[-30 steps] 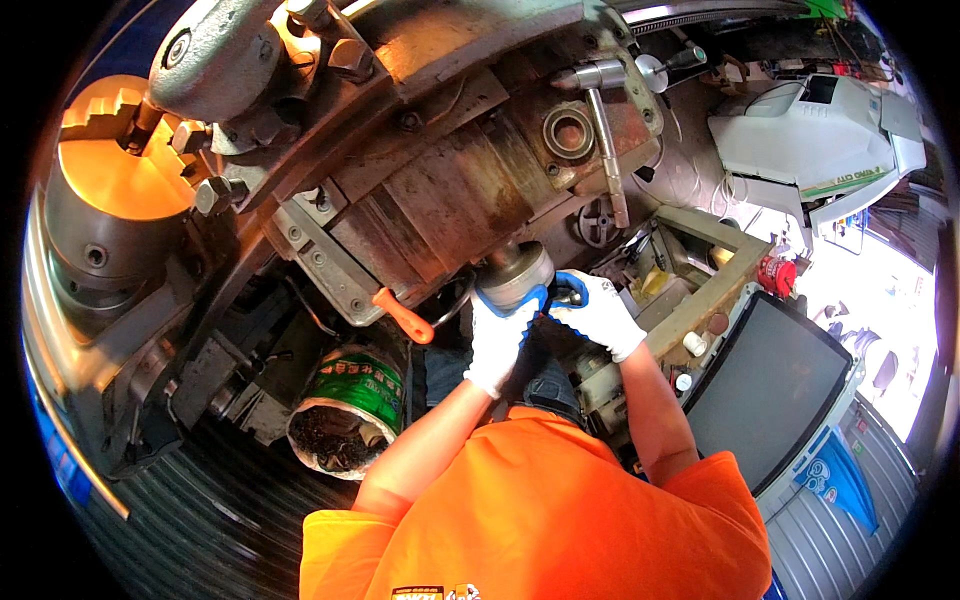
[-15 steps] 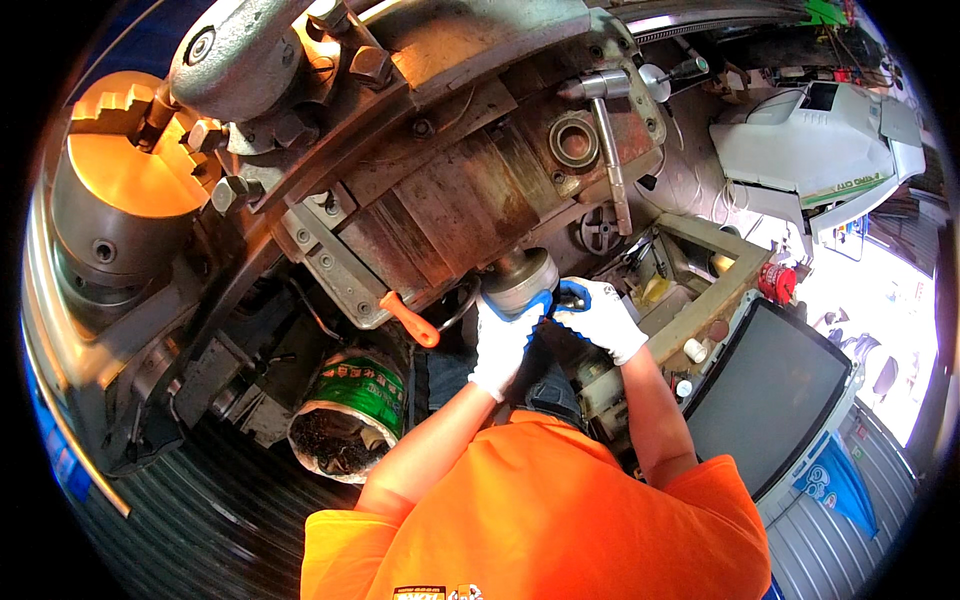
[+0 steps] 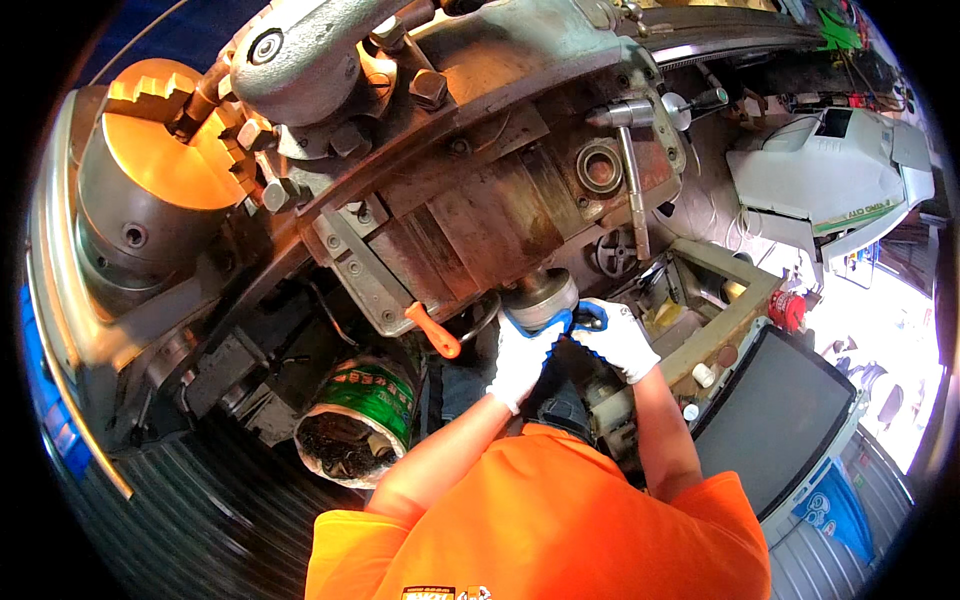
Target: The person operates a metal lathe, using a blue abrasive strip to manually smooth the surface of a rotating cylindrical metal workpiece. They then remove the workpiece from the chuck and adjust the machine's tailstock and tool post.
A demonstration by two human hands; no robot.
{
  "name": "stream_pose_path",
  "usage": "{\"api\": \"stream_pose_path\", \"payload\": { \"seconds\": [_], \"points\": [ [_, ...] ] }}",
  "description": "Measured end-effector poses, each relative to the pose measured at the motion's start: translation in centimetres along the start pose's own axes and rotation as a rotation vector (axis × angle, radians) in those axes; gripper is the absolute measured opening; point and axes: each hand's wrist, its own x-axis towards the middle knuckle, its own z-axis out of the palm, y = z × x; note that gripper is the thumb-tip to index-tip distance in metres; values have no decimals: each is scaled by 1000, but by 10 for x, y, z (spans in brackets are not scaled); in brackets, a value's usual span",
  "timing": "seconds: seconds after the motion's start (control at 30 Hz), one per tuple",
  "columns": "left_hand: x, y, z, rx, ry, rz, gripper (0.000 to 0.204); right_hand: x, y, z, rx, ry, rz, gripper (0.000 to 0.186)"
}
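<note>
Under the lathe carriage, head view: we are looking down over our own orange shirt (image 3: 560, 520) at both gloved hands working against the machine's front face.
Left hand (image 3: 522, 355): we are wrapping its white-gloved fingers shut around the underside of a round grey metal knob (image 3: 541, 293), cupping it from below, seemingly so that it is staying steady while the other hand is working beside it.
Right hand (image 3: 617, 338): we are closing it on a small blue-handled tool (image 3: 585, 318), thumb and fingers pinching it tight; the tool's tip is touching the knob's right side, though we cannot tell how it is engaging.
Knob's place: it is sitting at the lower edge of the rusty brown apron (image 3: 490, 220), just right of an orange lever (image 3: 434, 330) and below a small handwheel (image 3: 612, 252).
Chuck (image 3: 150, 190): it is standing at the lathe's left end with jaws stepped outward, well apart from our hands.
Bucket (image 3: 352, 420): a green-labelled tub of dark swarf is resting on the floor below the apron, near our left elbow, probably placed to be catching chips.
Right margin: a dark screen (image 3: 775, 420) is lying beside a red button (image 3: 786, 308) on the frame's corner, and a grey-white machine cover (image 3: 830, 180) is sitting beyond.
</note>
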Motion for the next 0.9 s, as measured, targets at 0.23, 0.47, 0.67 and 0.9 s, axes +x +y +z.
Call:
{"api": "stream_pose_path", "payload": {
  "seconds": [0.23, 0.47, 0.67, 0.9],
  "points": [
    [1, 0, 4, -54, 27, 96, 49, 1, 9, 0, 0, 41, -37, 33],
    [-1, 0, 3, 20, 17, 6, 56, 1, 10, -1, -40, 41, -46, 31],
    [0, -2, 4, 47, 51, 95, 52, 0, 5, 1, -8, 44, -40, 28],
    [1, -6, 5, -130, 26, 10, 50, 1, 7, 0, -51, 33, -58, 29]
  ]
}}
